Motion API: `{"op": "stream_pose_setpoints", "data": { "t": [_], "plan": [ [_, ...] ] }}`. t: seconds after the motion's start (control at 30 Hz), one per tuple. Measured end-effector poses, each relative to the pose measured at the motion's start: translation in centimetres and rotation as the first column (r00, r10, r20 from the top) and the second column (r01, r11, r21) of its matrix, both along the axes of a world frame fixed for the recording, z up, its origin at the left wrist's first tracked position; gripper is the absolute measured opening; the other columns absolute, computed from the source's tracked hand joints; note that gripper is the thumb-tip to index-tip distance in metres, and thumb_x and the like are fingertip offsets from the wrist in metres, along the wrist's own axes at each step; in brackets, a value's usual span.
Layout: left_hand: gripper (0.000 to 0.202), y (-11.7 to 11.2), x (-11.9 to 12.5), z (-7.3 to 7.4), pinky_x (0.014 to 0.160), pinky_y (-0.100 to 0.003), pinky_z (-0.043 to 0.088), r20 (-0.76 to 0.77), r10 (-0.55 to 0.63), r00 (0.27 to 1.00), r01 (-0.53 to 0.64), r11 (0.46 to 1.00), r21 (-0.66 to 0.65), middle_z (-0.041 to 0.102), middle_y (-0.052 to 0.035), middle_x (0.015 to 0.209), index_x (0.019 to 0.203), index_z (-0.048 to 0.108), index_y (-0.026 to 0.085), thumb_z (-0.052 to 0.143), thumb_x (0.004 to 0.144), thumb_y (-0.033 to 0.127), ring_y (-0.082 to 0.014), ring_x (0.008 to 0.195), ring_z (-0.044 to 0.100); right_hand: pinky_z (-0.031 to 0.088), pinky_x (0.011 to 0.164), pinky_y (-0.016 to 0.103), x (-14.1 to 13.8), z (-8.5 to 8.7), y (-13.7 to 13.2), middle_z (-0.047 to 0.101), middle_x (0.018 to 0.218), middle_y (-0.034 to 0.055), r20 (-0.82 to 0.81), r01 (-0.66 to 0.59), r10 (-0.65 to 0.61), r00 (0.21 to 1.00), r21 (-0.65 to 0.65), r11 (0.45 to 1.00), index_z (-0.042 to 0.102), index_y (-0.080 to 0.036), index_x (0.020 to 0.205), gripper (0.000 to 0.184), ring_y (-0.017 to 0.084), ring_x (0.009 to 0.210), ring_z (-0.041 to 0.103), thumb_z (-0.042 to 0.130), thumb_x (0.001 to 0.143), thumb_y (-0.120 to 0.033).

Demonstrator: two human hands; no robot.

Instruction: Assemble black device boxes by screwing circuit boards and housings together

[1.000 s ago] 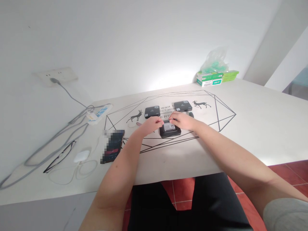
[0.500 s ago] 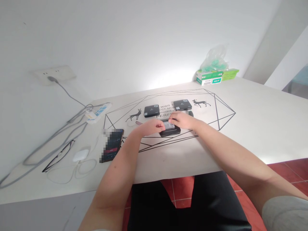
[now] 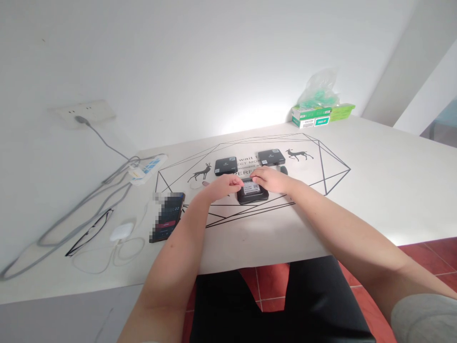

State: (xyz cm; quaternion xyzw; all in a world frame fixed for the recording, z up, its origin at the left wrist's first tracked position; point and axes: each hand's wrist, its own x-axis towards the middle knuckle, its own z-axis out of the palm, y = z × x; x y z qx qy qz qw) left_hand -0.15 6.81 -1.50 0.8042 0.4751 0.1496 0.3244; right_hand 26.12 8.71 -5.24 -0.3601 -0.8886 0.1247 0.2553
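Note:
A flat black case (image 3: pixel 263 196) with a white-labelled rectangular insert (image 3: pixel 251 187) lies on the table in front of me. My left hand (image 3: pixel 227 185) is at its upper left corner, fingers curled and pressed together; what they pinch, if anything, is too small to make out. Over the upper right edge bends my right hand (image 3: pixel 268 179), its fingertips on the case beside the label. Behind my hands lie two similar black boxes, one on the left (image 3: pixel 226 166) and one on the right (image 3: pixel 272 156). A small dark object (image 3: pixel 283 170) sits just beyond my right wrist.
To the left lie a phone (image 3: pixel 167 216), black-framed glasses (image 3: pixel 89 232), a white charger (image 3: pixel 121 232) with its cable and a power strip (image 3: pixel 148 169). Green-and-white boxes (image 3: pixel 310 116) with a plastic bag (image 3: pixel 319 88) on top stand at the back right.
My left fingers have shifted slightly up and away from the label, so more of its left side and the case's front left shows. My right hand stays at the upper right edge.

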Motion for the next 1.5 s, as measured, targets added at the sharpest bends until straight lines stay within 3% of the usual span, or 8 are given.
{"op": "stream_pose_setpoints", "data": {
  "t": [0.2, 0.3, 0.4, 0.5, 0.83, 1.03, 1.2, 1.5],
  "plan": [
    [0.036, 1.9, 0.1, -2.9, 0.099, -0.04, 0.055, -0.219, 0.303, 0.927, -0.167, 0.859, 0.483, 0.071, -0.0131, 0.121, 0.128, 0.071, 0.016, 0.05, 0.098, 0.011, -0.0289, 0.114, 0.068, 0.057, 0.096, 0.046, -0.1, 0.3, -0.8, 0.07, 0.123, 0.0153, -0.034, 0.107, -0.112, 0.993, -0.106, 0.989, 0.055, -0.017, 0.137, 0.048, 0.028, 0.106, 0.067, 0.054, 0.089, -0.009],
    [0.043, 2.5, 0.2, -4.0, 0.106, -0.041, 0.052, -0.267, 0.27, 0.925, -0.117, 0.871, 0.477, 0.07, -0.0148, 0.123, 0.143, 0.064, 0.014, 0.051, 0.101, 0.013, -0.0299, 0.118, 0.067, 0.057, 0.096, 0.044, 0.0, 0.3, -0.8, 0.069, 0.129, 0.0145, -0.091, 0.089, -0.098, 0.991, -0.097, 0.991, 0.049, -0.018, 0.148, 0.066, 0.025, 0.103, 0.068, 0.053, 0.084, -0.005],
    [0.044, 2.6, 0.2, -4.2, 0.108, -0.04, 0.05, -0.29, 0.238, 0.927, -0.079, 0.878, 0.471, 0.067, -0.0152, 0.127, 0.147, 0.063, 0.015, 0.049, 0.105, 0.016, -0.0302, 0.121, 0.065, 0.054, 0.106, 0.045, 0.0, 0.1, -0.3, 0.073, 0.118, 0.0106, -0.037, -0.009, 0.007, 0.999, -0.044, 0.999, 0.073, -0.02, 0.121, 0.046, 0.025, 0.11, 0.067, 0.054, 0.082, -0.002],
    [0.036, 2.4, 0.4, -3.8, 0.103, -0.037, 0.05, -0.364, 0.215, 0.906, -0.028, 0.89, 0.454, 0.065, -0.0129, 0.125, 0.136, 0.07, 0.02, 0.046, 0.109, 0.019, -0.0286, 0.118, 0.065, 0.052, 0.109, 0.046, 0.0, 0.0, 0.1, 0.076, 0.109, 0.0098, 0.011, -0.034, 0.034, 0.999, -0.046, 0.998, 0.081, -0.021, 0.1, 0.037, 0.026, 0.112, 0.067, 0.056, 0.082, 0.0],
    [0.021, 2.3, 1.2, -2.9, 0.087, -0.035, 0.049, -0.374, 0.267, 0.888, -0.098, 0.905, 0.414, 0.066, -0.0116, 0.11, 0.1, 0.071, 0.02, 0.052, 0.108, 0.018, -0.0287, 0.103, 0.067, 0.051, 0.109, 0.047, 0.0, 0.3, -0.2, 0.076, 0.111, 0.0101, 0.027, -0.024, 0.025, 0.999, -0.038, 0.999, 0.082, -0.02, 0.107, 0.042, 0.027, 0.111, 0.067, 0.055, 0.084, 0.002],
    [0.019, 2.0, 1.0, -2.8, 0.089, -0.036, 0.05, -0.225, 0.289, 0.931, -0.193, 0.909, 0.369, 0.069, -0.0114, 0.109, 0.098, 0.066, 0.019, 0.05, 0.107, 0.02, -0.0273, 0.103, 0.067, 0.054, 0.106, 0.046, 0.0, 0.2, -0.2, 0.076, 0.115, 0.012, -0.036, -0.017, 0.016, 0.999, -0.026, 1.0, 0.08, -0.018, 0.112, 0.042, 0.026, 0.109, 0.069, 0.054, 0.084, 0.001],
    [0.023, 0.5, 1.9, -1.5, 0.067, -0.03, 0.046, 0.071, 0.262, 0.962, -0.271, 0.943, 0.194, 0.06, 0.0, 0.079, 0.094, 0.062, 0.022, 0.049, 0.107, 0.035, -0.0187, 0.072, 0.058, 0.056, 0.083, 0.036, -1.2, 0.7, -1.2, 0.077, 0.103, 0.0097, -0.366, 0.037, -0.054, 0.929, -0.051, 0.998, 0.077, -0.018, 0.107, 0.019, 0.02, 0.088, 0.068, 0.068, 0.094, -0.028],
    [0.035, -1.2, 4.6, -1.6, 0.061, -0.028, 0.041, 0.605, 0.228, 0.763, -0.104, 0.967, -0.234, 0.046, 0.0017, 0.072, 0.082, 0.063, 0.02, 0.068, 0.097, 0.051, -0.0125, 0.063, 0.042, 0.056, 0.076, 0.033, -2.2, 2.1, -2.7, 0.078, 0.084, 0.0055, -0.581, -0.042, -0.086, 0.809, -0.204, 0.978, 0.08, -0.019, 0.093, 0.035, 0.018, 0.073, 0.067, 0.077, 0.092, -0.054]
  ]
}}
